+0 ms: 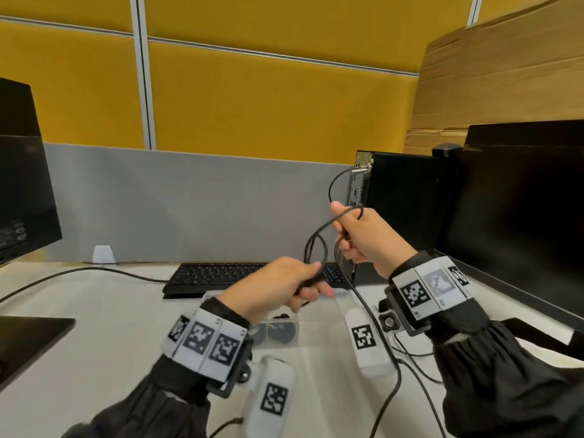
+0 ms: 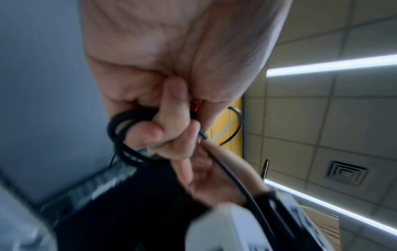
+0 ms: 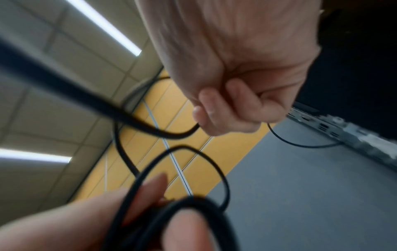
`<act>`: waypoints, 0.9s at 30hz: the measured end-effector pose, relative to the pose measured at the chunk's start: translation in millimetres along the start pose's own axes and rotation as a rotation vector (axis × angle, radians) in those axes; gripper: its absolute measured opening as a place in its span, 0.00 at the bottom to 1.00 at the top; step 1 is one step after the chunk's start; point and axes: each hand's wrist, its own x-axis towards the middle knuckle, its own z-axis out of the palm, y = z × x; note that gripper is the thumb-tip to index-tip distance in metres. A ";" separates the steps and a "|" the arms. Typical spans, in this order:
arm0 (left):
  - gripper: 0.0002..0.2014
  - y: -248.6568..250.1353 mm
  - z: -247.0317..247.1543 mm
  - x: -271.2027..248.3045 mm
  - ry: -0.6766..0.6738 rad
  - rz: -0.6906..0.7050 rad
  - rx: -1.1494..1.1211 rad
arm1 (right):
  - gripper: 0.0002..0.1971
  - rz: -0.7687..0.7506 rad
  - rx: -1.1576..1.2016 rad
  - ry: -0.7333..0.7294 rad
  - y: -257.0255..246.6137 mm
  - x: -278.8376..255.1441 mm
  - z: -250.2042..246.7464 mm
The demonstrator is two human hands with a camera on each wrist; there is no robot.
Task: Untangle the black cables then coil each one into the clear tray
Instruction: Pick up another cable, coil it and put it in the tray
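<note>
Hands raised above the clear tray [image 1: 319, 335], winding a black cable [image 1: 316, 248] into loops. For a neat coil, each new turn should match the last in width, the free length fed without twist. Left hand [image 1: 271, 287] has its fingers curled round the gathered loops; right hand [image 1: 363, 235] is closed on the strand running up from them. Dark coils, apparently cables, already lie in the tray's compartments.

Your left hand [image 1: 278, 284] hides most of the clear tray [image 1: 339, 303] and where the black cable [image 1: 316, 248] loops end. At 6 o'clock the cable runs off the head view. Both wrist views are blurred; the tray's dark contents stay unidentifiable.
</note>
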 end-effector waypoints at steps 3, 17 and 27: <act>0.21 -1.4 12.7 1.3 -0.113 -0.028 -0.237 | 0.20 -0.093 -0.080 0.093 -1.7 5.2 3.3; 0.18 8.3 -79.4 -26.1 0.357 0.140 -0.467 | 0.13 -0.086 -0.689 -0.038 58.4 8.2 -44.5; 0.22 2.4 -34.6 -8.6 0.321 0.073 0.431 | 0.15 -0.322 -0.214 -0.161 14.0 -22.2 21.1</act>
